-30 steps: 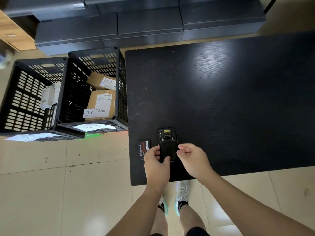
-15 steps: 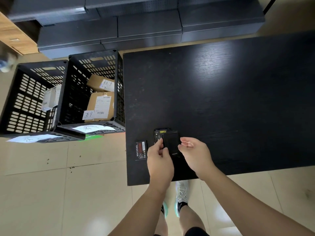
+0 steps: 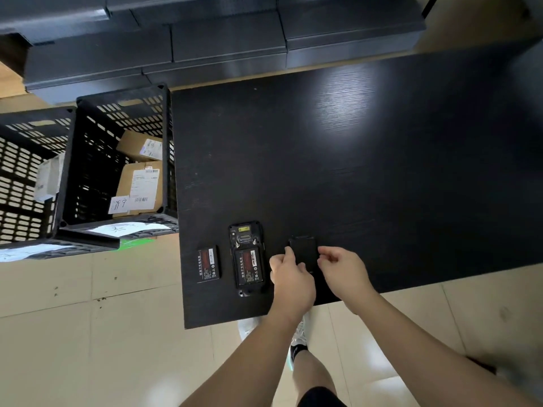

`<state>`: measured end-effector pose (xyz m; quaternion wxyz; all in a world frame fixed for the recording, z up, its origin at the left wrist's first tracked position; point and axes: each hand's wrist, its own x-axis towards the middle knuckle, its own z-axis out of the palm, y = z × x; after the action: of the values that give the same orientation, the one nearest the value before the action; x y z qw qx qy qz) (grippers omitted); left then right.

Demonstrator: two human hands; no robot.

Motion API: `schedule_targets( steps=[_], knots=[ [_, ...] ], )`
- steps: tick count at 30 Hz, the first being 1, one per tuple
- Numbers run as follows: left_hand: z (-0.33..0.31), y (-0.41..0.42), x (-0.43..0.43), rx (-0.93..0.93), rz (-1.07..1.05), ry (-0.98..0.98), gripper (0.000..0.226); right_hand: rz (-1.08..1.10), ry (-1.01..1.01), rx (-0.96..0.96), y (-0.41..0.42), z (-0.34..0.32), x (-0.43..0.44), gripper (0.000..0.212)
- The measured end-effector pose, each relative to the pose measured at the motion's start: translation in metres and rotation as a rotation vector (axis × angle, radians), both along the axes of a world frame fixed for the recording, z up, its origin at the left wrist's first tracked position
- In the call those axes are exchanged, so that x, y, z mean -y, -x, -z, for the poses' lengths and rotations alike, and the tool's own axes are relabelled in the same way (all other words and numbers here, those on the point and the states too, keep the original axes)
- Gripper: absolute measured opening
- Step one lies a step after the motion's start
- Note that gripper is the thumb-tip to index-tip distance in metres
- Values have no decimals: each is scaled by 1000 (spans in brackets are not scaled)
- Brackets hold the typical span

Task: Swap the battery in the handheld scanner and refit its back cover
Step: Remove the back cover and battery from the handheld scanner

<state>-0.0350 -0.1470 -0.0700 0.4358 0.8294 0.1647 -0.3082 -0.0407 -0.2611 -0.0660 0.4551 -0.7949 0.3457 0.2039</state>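
Observation:
The black handheld scanner (image 3: 246, 235) lies face down near the table's front left corner, its back uncovered. A battery with a red label (image 3: 249, 265) sits in its compartment. Just left of it a second, matching battery (image 3: 208, 264) lies on the table. To the right of the scanner is the black back cover (image 3: 304, 249), held low over the table between my hands. My left hand (image 3: 291, 279) pinches its left edge. The curled fingers of my right hand (image 3: 345, 268) are at its right edge. The cover's near end is hidden by my hands.
The black table (image 3: 367, 177) ends close in front of me and at the left. Two black slotted crates (image 3: 88, 177) with cardboard parcels stand on the floor to the left. Dark grey boxes (image 3: 229, 39) are stacked beyond the table. My feet are below the table edge.
The back cover has come off the scanner and moved to the right between both hands, which exposes the battery in the compartment. The camera view has shifted right.

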Motion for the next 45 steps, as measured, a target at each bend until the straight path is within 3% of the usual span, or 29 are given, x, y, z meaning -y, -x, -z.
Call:
schedule_targets(
  steps=[16,21,23,26,29,40,45],
  knots=[
    [-8,14,6,-8,60,-17,66,-58,87,38,7,6,-4,41],
    [-31,17,-32,202,-47,-22,55,-74,119,248,7,-4,-23,32],
    [-32,15,-65,306,-98,-126,46,-157,68,307,6,-6,-40,32],
    [-23,14,-109,319,-155,-203,41,-375,50,337,3,1,-65,42],
    [-11,16,-128,315,-71,-217,43,-502,84,310,1,14,-77,52],
    [7,13,-137,346,150,-200,44,-675,117,306,0,23,-79,59],
    [13,19,-137,394,338,-319,51,-930,289,264,0,21,-79,55]
  ],
)
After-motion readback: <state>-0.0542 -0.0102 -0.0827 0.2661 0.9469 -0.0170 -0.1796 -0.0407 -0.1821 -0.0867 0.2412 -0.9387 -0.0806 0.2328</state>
